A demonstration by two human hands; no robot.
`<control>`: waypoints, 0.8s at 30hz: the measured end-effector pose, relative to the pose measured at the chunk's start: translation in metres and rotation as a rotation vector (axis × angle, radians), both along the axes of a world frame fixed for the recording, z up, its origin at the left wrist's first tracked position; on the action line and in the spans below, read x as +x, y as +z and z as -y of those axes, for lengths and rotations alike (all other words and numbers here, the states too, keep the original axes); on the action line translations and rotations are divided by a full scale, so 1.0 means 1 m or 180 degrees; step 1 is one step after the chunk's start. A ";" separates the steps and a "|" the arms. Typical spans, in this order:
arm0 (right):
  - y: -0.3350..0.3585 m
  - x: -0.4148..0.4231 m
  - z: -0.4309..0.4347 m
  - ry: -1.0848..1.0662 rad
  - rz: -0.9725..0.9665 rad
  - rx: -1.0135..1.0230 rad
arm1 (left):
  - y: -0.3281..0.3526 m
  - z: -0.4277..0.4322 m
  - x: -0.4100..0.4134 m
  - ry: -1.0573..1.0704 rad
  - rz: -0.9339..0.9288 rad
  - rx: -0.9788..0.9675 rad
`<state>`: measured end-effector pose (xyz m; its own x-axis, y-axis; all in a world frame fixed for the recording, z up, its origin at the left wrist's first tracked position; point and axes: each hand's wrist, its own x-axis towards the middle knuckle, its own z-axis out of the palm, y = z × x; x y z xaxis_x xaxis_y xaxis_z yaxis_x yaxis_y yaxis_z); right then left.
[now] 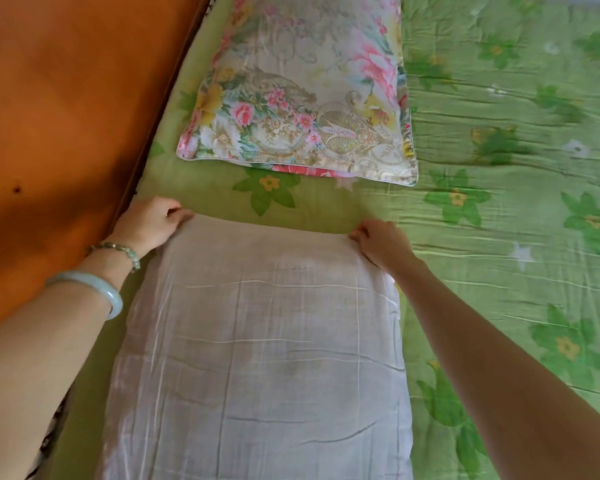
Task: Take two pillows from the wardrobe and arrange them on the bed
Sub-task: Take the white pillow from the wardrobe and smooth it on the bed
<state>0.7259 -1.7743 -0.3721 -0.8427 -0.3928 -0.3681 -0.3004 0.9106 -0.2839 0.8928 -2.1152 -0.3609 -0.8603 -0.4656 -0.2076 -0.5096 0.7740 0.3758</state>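
A white pillow [264, 341] lies flat on the bed [499, 237], which has a green flowered cover, and it reaches down to the bottom of the view. My left hand [149, 221] pinches its far left corner. My right hand [378, 240] pinches its far right corner. Beyond it, a floral pillow [302, 84] with pink flowers lies flat on the bed, a strip of green cover between the two pillows.
An orange-brown wooden headboard [59, 116] runs along the left side of the bed, close to my left arm. Green cover stretches out to the right of both pillows.
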 end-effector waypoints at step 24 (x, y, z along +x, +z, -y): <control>0.006 0.066 -0.087 -0.3481 0.2428 -0.3509 | -0.001 -0.030 0.107 0.3101 -0.0459 0.2726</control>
